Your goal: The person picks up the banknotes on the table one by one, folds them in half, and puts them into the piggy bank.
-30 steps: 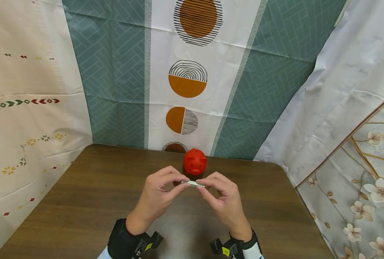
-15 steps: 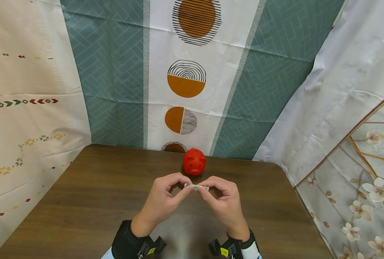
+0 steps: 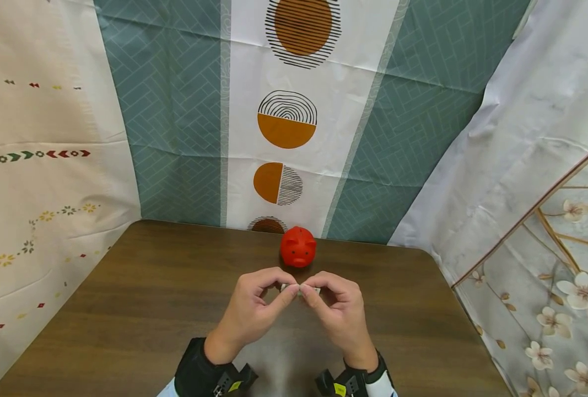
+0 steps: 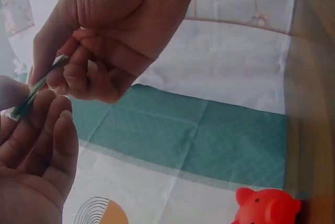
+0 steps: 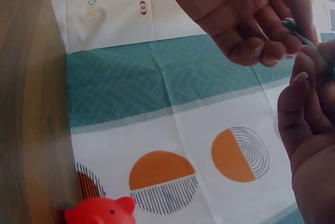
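Both hands meet over the table in front of the red piggy bank (image 3: pixel 298 248), with a small folded banknote (image 4: pixel 37 89) between them. My left hand (image 3: pixel 255 306) pinches one end between thumb and fingers. The opposite end is pinched the same way by my right hand (image 3: pixel 340 304). The two thumb tips come together at the middle of the note and cover part of it in the head view. In the right wrist view, a green and white edge of the note shows between the fingertips.
The brown wooden table (image 3: pixel 174 286) carries the piggy bank near its back edge. Behind it hangs a green and white cloth (image 3: pixel 184 127) with orange circles. A cream cloth (image 3: pixel 50 138) borders the left, and a flowered white cloth (image 3: pixel 537 264) the right.
Both hands have lowered slightly toward the body, and the left has shifted right. The thumbs have come together over the note, hiding more of its middle. The piggy bank has stayed put.
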A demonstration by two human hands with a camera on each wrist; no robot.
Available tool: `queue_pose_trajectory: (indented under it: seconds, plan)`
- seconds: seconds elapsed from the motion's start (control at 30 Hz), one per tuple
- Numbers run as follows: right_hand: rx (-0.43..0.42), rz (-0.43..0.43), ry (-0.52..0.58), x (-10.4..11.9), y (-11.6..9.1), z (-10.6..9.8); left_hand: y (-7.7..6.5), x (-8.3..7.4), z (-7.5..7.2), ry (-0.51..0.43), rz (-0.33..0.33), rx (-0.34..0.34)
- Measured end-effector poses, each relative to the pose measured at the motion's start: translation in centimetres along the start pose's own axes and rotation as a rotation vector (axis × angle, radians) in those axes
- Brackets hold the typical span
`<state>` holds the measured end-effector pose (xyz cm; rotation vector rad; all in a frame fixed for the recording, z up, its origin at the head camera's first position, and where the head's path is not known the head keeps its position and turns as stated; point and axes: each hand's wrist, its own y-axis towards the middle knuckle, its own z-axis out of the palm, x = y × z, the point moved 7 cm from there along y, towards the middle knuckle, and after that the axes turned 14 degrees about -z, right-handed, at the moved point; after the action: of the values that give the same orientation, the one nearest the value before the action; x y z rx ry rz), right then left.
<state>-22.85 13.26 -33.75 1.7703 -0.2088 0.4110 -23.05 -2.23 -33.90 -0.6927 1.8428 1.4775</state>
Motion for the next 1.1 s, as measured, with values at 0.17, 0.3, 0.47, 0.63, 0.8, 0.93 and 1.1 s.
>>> queue_pose_trajectory:
  seconds: [0.17, 0.3, 0.47, 0.63, 0.8, 0.93, 1.1]
  plan:
    - [-0.03, 0.018, 0.026, 0.0, -0.1, -0.3, -0.1, 0.1, -0.3, -0.022, -0.038, -0.022]
    - [-0.059, 0.023, 0.048, 0.0, -0.1, -0.7, -0.2, 0.3, -0.7, -0.052, -0.063, -0.027]
    - [-0.081, 0.036, 0.07, 0.0, -0.1, -1.1, -0.1, 0.4, -1.1, -0.073, -0.08, -0.028]
    - [-0.094, 0.069, 0.061, -0.1, -0.2, -1.2, 0.0, 0.4, -1.2, -0.081, -0.102, -0.024]
    - [-0.094, 0.101, 0.041, -0.4, -0.3, -1.1, 0.0, 0.5, -1.1, -0.079, -0.103, -0.026]
    - [-0.077, 0.109, 0.021, -0.5, -0.3, -1.0, 0.0, 0.5, -1.0, -0.06, -0.105, -0.03]
    - [-0.058, 0.063, 0.025, -0.2, -0.2, -0.7, 0.0, 0.2, -0.8, -0.04, -0.083, -0.022]
